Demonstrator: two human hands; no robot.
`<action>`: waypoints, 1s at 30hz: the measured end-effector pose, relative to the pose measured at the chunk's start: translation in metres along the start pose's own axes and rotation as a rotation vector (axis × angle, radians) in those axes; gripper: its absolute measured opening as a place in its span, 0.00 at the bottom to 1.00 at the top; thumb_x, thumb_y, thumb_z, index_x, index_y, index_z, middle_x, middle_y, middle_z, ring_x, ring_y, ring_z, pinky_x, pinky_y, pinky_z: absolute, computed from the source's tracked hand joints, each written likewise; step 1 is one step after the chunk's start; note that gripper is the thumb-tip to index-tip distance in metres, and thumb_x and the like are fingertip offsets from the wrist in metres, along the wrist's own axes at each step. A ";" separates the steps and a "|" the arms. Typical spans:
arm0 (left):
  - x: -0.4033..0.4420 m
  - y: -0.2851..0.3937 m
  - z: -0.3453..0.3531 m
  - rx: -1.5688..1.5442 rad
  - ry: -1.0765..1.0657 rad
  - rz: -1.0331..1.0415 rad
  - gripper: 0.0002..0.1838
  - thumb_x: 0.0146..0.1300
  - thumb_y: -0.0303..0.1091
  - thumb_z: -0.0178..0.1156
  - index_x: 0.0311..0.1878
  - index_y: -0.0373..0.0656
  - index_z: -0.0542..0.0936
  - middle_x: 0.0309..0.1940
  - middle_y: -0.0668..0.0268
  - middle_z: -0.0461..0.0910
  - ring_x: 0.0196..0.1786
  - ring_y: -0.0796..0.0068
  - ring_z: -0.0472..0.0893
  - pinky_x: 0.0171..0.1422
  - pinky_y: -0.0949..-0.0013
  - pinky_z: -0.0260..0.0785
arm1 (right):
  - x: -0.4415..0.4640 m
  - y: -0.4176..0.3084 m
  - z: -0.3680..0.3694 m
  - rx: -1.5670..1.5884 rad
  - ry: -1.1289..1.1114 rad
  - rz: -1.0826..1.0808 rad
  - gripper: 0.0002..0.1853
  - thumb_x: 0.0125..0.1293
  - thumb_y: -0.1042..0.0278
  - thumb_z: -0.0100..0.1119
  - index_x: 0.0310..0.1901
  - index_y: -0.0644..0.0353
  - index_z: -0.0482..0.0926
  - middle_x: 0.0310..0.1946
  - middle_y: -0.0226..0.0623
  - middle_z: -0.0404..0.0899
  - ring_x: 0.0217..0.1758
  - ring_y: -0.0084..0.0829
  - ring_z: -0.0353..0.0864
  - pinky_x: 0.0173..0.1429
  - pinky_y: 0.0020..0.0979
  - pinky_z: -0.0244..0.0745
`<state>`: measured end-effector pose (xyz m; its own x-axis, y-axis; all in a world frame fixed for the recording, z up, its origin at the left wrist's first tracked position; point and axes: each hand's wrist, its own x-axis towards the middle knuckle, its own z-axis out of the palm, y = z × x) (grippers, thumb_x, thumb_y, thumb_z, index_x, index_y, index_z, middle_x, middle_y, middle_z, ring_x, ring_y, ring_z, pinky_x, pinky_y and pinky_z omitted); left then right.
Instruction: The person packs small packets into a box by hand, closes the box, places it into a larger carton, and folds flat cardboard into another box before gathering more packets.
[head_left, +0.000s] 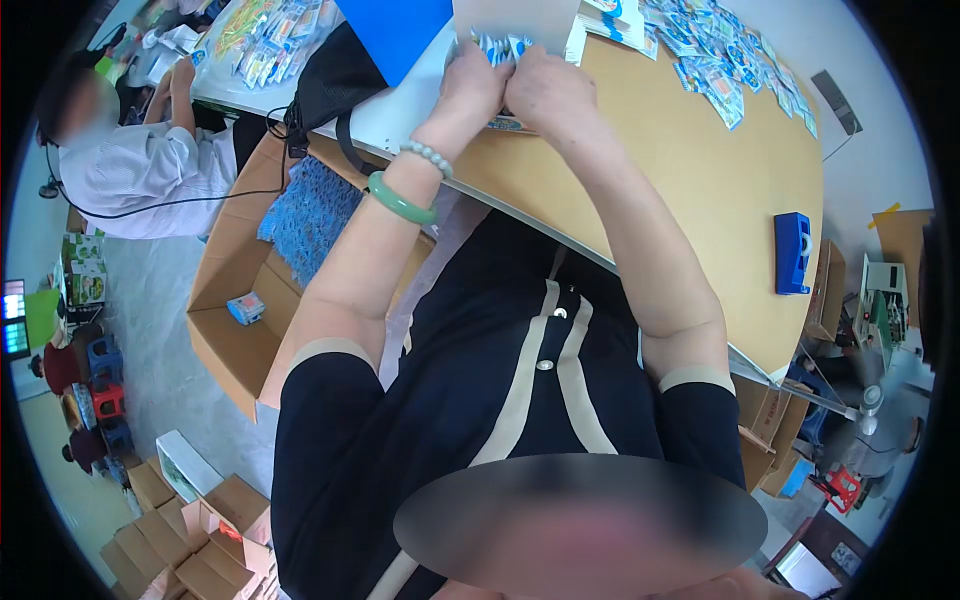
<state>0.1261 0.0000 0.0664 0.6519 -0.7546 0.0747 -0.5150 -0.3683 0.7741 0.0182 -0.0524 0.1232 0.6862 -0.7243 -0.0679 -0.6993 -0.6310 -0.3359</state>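
Observation:
At the table's edge, a small display box with a raised white flap (512, 18) stands in front of me. Blue-and-white packets (497, 48) stand in a row inside it. My left hand (472, 88), with a bead bracelet and a green bangle on its wrist, is closed on the packets from the left. Pressed close beside it, my right hand (548, 92) is closed on their right end. Both hands' fingertips are partly hidden among the packets. Below the hands shows a strip of the box's printed front (510, 124).
Many loose packets (715, 60) spread over the table's far right. A blue tape dispenser (792, 253) sits near the right edge. Left are a blue sheet (400, 32), a black bag (345, 75) and an open carton (225, 345). A co-worker (150, 165) sits at the left.

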 end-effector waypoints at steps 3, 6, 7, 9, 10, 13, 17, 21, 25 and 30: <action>-0.011 0.005 0.003 0.232 0.199 -0.017 0.23 0.63 0.45 0.64 0.48 0.32 0.76 0.45 0.45 0.82 0.53 0.44 0.80 0.59 0.49 0.72 | 0.003 -0.003 0.024 -0.147 0.150 -0.051 0.18 0.67 0.58 0.53 0.48 0.66 0.76 0.34 0.40 0.85 0.42 0.48 0.87 0.48 0.42 0.79; -0.015 -0.001 0.008 0.282 0.353 0.145 0.24 0.64 0.47 0.64 0.49 0.32 0.75 0.43 0.48 0.81 0.52 0.45 0.79 0.58 0.51 0.72 | 0.007 0.002 0.035 -0.259 0.213 -0.071 0.19 0.65 0.57 0.56 0.48 0.67 0.76 0.35 0.41 0.85 0.42 0.45 0.87 0.47 0.42 0.78; -0.017 -0.001 0.009 0.307 0.429 0.228 0.25 0.64 0.48 0.64 0.49 0.32 0.74 0.42 0.50 0.81 0.51 0.46 0.79 0.58 0.51 0.72 | 0.007 0.004 0.036 -0.298 0.203 -0.066 0.22 0.64 0.56 0.58 0.49 0.69 0.76 0.38 0.43 0.85 0.44 0.42 0.86 0.47 0.41 0.77; -0.025 -0.002 0.007 0.367 0.446 0.317 0.24 0.65 0.48 0.63 0.48 0.33 0.75 0.41 0.51 0.81 0.51 0.48 0.79 0.59 0.51 0.71 | 0.005 0.008 0.036 -0.334 0.200 -0.055 0.24 0.63 0.55 0.61 0.50 0.70 0.76 0.40 0.46 0.85 0.47 0.38 0.85 0.47 0.40 0.75; -0.032 -0.001 0.003 0.424 0.467 0.398 0.23 0.65 0.48 0.62 0.47 0.33 0.75 0.39 0.52 0.81 0.51 0.49 0.79 0.59 0.50 0.70 | -0.002 0.014 0.035 -0.304 0.318 -0.140 0.22 0.65 0.55 0.59 0.49 0.69 0.76 0.38 0.45 0.85 0.47 0.40 0.85 0.48 0.42 0.75; -0.048 -0.001 -0.008 0.529 0.413 0.478 0.21 0.66 0.47 0.61 0.46 0.35 0.76 0.38 0.54 0.81 0.51 0.53 0.79 0.61 0.47 0.67 | -0.017 0.034 0.040 -0.238 0.527 -0.307 0.19 0.68 0.55 0.56 0.46 0.65 0.76 0.33 0.42 0.84 0.47 0.43 0.83 0.50 0.47 0.74; -0.047 -0.010 -0.016 0.728 0.308 0.526 0.19 0.67 0.48 0.60 0.43 0.38 0.78 0.39 0.56 0.82 0.51 0.57 0.80 0.62 0.41 0.62 | -0.015 0.047 0.039 -0.236 0.505 -0.531 0.20 0.69 0.52 0.57 0.45 0.65 0.77 0.36 0.42 0.84 0.50 0.40 0.80 0.53 0.47 0.71; -0.046 -0.018 -0.019 0.822 0.337 0.640 0.18 0.68 0.49 0.59 0.41 0.41 0.80 0.41 0.57 0.82 0.53 0.60 0.80 0.63 0.38 0.60 | -0.017 0.048 0.030 -0.516 0.318 -0.450 0.20 0.69 0.50 0.57 0.46 0.62 0.78 0.40 0.39 0.84 0.51 0.41 0.79 0.55 0.47 0.70; -0.048 -0.035 -0.037 0.337 0.418 0.516 0.17 0.70 0.47 0.57 0.46 0.41 0.81 0.43 0.57 0.84 0.54 0.63 0.80 0.62 0.47 0.64 | -0.019 0.059 0.019 -0.170 0.300 -0.433 0.21 0.69 0.48 0.57 0.52 0.58 0.79 0.43 0.42 0.84 0.54 0.44 0.78 0.57 0.48 0.70; -0.015 -0.063 -0.039 -0.573 0.262 -0.105 0.17 0.72 0.41 0.57 0.55 0.37 0.79 0.46 0.61 0.84 0.50 0.69 0.81 0.56 0.63 0.71 | 0.017 0.084 0.026 0.448 0.462 -0.229 0.20 0.71 0.51 0.55 0.55 0.56 0.79 0.46 0.41 0.83 0.56 0.40 0.77 0.58 0.44 0.70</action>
<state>0.1702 0.0561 0.0410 0.8345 -0.5458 0.0754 -0.1087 -0.0290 0.9936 -0.0236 -0.1107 0.0692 0.5818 -0.6931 0.4255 -0.3282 -0.6787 -0.6570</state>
